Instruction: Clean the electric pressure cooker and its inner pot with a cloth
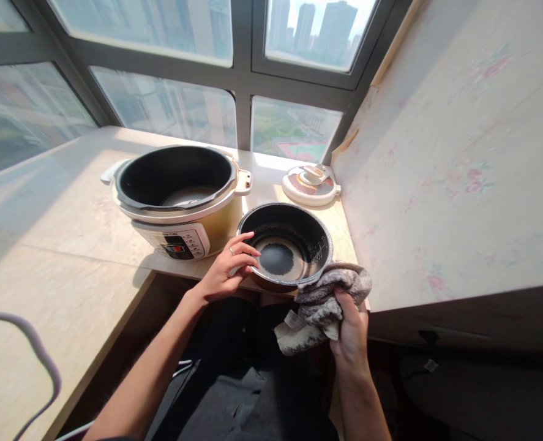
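A black inner pot [314,236] sits at the front edge of the beige counter [69,208]. My left hand [229,269] grips its near left rim, fingers curled over the edge. My right hand [351,334] is closed on a grey cloth [329,294], which is pressed against the pot's near right rim. Behind and to the left stands the cream cooker body [179,202], lid off, its dark cavity showing.
The cooker's round lid [310,184] lies at the back by the window. A pale flowered wall panel [459,153] rises on the right. A white curved bar [37,355] crosses the lower left. My dark-clothed lap is below the counter edge.
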The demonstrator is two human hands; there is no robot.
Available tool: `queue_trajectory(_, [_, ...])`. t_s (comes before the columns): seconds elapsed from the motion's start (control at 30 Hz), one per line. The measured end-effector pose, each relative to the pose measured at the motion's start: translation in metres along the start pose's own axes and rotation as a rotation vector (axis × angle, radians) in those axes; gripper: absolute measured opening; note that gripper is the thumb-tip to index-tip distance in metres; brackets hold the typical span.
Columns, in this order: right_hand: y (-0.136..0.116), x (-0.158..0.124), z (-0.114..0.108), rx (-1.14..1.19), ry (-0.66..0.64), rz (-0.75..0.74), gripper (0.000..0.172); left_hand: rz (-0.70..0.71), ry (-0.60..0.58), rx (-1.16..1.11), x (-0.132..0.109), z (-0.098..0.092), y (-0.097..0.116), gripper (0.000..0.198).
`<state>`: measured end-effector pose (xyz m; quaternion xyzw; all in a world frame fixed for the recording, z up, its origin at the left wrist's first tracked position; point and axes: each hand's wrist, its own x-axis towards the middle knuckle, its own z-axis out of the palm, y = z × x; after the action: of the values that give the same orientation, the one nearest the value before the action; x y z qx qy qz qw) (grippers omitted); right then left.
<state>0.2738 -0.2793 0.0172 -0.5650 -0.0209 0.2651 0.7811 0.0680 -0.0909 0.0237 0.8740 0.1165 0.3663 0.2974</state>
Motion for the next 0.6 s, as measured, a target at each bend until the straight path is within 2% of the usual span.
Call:
queue_trajectory(0.2, [0.013,0.005,-0.002,-0.002,0.072,0.031,0.059,0.016,-0.028,-0.019,0.000,-0.002,-0.002,0.020])
queue_trajectory(0.37, [0.017,0.006,-0.003,-0.004,0.050,0.013,0.058,-0.034,-0.046,-0.026,0.001,-0.004,-0.005,0.019])
queue_trajectory(0.47, [0.016,0.006,-0.004,-0.020,0.042,0.015,0.058,-0.080,-0.114,0.011,0.001,-0.011,-0.005,0.021])
queue_trajectory(0.53, [0.014,0.006,-0.004,-0.034,0.038,0.005,0.056,-0.103,-0.169,0.079,0.001,-0.015,-0.001,0.025])
queue_trajectory(0.6, [0.013,0.007,-0.006,-0.040,0.045,-0.013,0.053,-0.100,-0.174,0.165,0.001,-0.017,0.010,0.033])
